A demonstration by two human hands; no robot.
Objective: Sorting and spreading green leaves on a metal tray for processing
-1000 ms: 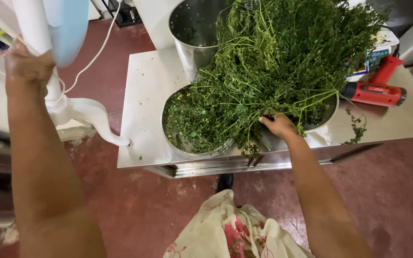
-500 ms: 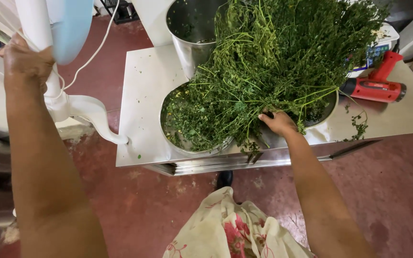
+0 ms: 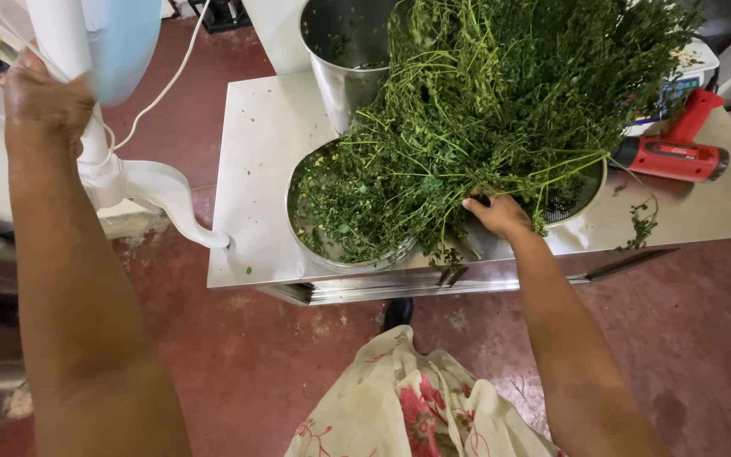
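A big bunch of green leafy stems is piled over two round steel pans on a steel table. My right hand grips the cut ends of the stems near the table's front edge. The left pan holds loose green leaves. The right pan is mostly hidden under the bunch. My left hand is raised at the far left, closed on a white stand with a pale blue part above it.
A tall steel pot stands at the back of the table. A red handheld tool lies at the right, beside a white device. A white cord hangs at the left. The floor is dark red.
The view has shifted a little. My right hand stays on the stems and my left hand stays on the white stand.
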